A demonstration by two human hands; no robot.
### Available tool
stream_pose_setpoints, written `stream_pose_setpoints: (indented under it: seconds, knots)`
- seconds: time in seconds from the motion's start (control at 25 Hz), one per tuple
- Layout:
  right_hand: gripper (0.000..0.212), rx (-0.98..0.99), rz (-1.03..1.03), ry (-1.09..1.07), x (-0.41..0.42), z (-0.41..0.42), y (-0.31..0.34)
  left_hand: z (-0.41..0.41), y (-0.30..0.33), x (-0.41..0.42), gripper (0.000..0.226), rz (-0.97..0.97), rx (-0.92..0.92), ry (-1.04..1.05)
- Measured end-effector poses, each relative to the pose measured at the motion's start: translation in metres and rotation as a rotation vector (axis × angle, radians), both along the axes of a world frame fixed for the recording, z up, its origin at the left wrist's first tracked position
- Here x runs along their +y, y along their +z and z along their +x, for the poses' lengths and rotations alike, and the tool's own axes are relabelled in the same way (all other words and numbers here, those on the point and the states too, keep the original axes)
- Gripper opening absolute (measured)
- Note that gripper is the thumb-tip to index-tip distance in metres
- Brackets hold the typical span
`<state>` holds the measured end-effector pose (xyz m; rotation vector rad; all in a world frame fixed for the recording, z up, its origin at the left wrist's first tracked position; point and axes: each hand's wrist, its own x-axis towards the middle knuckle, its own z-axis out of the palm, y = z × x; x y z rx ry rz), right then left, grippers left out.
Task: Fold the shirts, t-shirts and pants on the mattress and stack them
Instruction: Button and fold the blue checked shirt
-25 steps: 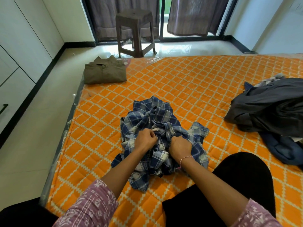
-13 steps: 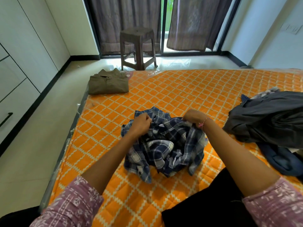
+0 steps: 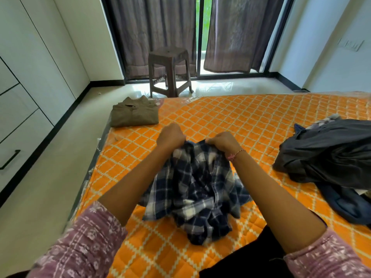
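Plaid shirt (image 3: pixel 196 189) now lifted higher (both fists gripping): left hand (image 3: pixel 170 135), right hand (image 3: pixel 221 142)

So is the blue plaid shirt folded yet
Not folded. The plaid shirt hangs bunched and crumpled from the left hand and right hand.

Bright bedroom with a curtained glass door

A brown plastic stool (image 3: pixel 169 72) stands on the glossy pale floor (image 3: pixel 50 177) before grey curtains (image 3: pixel 156 33); white wardrobe doors (image 3: pixel 26 63) line the left, daylight showing through the curtain gap.
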<state>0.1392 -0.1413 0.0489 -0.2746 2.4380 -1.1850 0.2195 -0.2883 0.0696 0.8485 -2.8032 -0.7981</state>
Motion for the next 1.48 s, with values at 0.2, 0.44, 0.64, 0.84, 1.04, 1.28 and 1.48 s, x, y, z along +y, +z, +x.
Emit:
stream_pose_setpoints:
  seconds: [0.2, 0.44, 0.64, 0.84, 1.04, 1.28, 1.48]
  knots:
    - [0.037, -0.46, -0.143, -0.022, 0.015, 0.029, -0.033, 0.038, -0.053, 0.031, 0.018, 0.597, 0.125, 0.186]
    - [0.017, -0.462, -0.356, -0.103, 0.022, 0.067, -0.052, 0.065, -0.071, 0.056, 0.009, 0.953, 0.191, 0.25]
    - [0.026, 0.029, -0.24, -0.139, 0.018, 0.087, -0.063, 0.066, -0.075, 0.067, 0.018, 0.952, 0.28, 0.296]
    - [0.019, -0.126, -0.451, -0.184, 0.02, 0.094, -0.061, 0.068, -0.079, 0.077, 0.013, 0.746, 0.405, 0.277]
    - [0.014, -0.263, -0.544, -0.179, 0.021, 0.094, -0.059, 0.066, -0.086, 0.075, 0.01, 0.689, 0.432, 0.256]
    - [0.015, -0.199, -0.449, -0.074, 0.023, 0.082, -0.052, 0.06, -0.082, 0.068, 0.015, 0.799, 0.402, 0.211]
    - [0.019, 0.343, 0.027, 0.118, 0.006, 0.067, -0.036, 0.052, -0.073, 0.062, 0.019, 0.797, 0.444, 0.173]
